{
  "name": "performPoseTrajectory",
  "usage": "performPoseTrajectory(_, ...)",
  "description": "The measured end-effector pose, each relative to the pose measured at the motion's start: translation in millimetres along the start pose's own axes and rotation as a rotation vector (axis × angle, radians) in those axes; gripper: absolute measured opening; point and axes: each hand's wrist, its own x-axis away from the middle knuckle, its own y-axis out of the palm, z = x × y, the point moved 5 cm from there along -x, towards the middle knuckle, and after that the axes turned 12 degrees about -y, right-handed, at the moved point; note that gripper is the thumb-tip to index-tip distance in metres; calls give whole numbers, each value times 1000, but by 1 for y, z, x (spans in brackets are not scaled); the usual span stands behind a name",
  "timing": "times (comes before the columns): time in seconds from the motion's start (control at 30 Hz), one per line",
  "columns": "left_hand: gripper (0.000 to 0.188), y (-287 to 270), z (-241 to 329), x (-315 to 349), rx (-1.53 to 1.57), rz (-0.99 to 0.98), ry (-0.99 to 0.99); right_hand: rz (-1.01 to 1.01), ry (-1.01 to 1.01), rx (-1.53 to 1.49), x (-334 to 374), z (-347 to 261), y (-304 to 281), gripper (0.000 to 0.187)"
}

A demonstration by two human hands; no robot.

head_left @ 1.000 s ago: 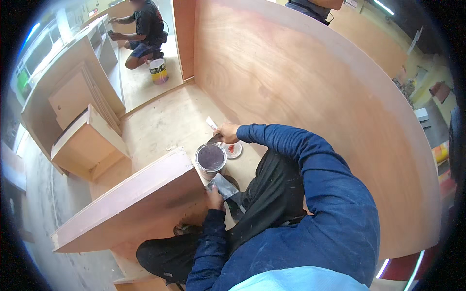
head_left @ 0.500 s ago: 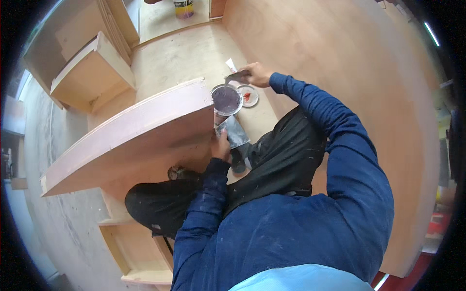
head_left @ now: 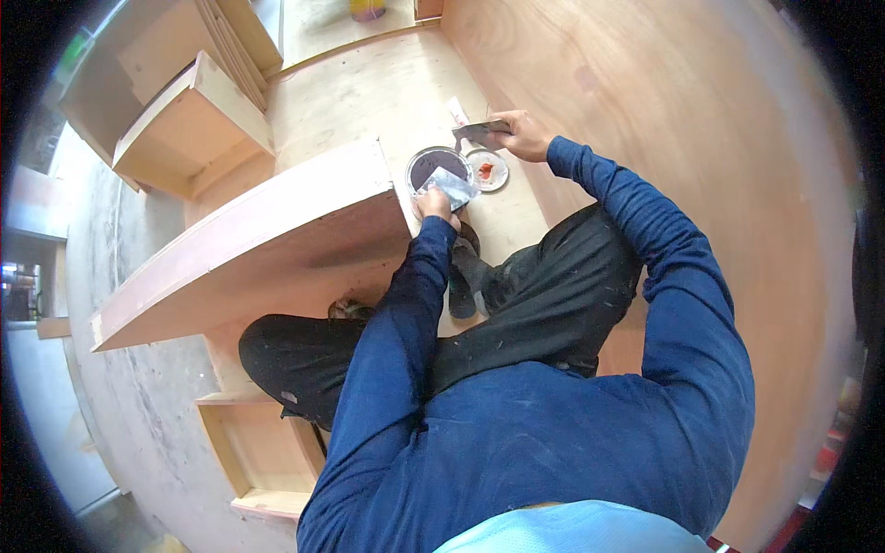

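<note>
An open can (head_left: 424,164) of greyish-purple paste stands on the wooden panel between my knees and the far boards. Closed round a flat grey plate (head_left: 454,188), my left hand (head_left: 435,205) holds it over the near rim of the can. A putty knife (head_left: 477,131) with a dark blade is gripped in my right hand (head_left: 528,137), beyond the can and to its right. Beneath that hand lies a round lid (head_left: 499,175) with a dab of red paste (head_left: 485,171). A white tube (head_left: 457,111) lies just behind the blade.
A long curved wooden piece (head_left: 267,221) slants along my left, its end close beside the can. On the right rises a large plywood panel (head_left: 664,120). Open wooden boxes (head_left: 194,129) stand at the far left, and another frame (head_left: 258,447) sits near my left knee.
My left hand has brought the plate up and forward to the can. My right hand has drawn the putty knife away from above the paste, to the right. The whole view has shifted slightly.
</note>
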Motion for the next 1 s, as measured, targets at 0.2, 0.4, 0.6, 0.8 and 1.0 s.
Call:
performPoseTrajectory(0.2,36,38,1,19,364,-369,-307,20,7,15,14,13,-2,29)
performPoseTrajectory(0.4,38,43,16,36,503,-640,-319,-59,-357,339,20,-12,11,39)
performPoseTrajectory(0.6,39,46,19,39,625,-716,-386,-284,-600,592,31,-36,30,57)
performPoseTrajectory(0.8,40,41,24,46,626,-787,-343,-256,-628,612,25,-34,31,51)
performPoseTrajectory(1.0,42,36,27,41,679,-796,-427,-279,-621,747,18,-24,24,47)
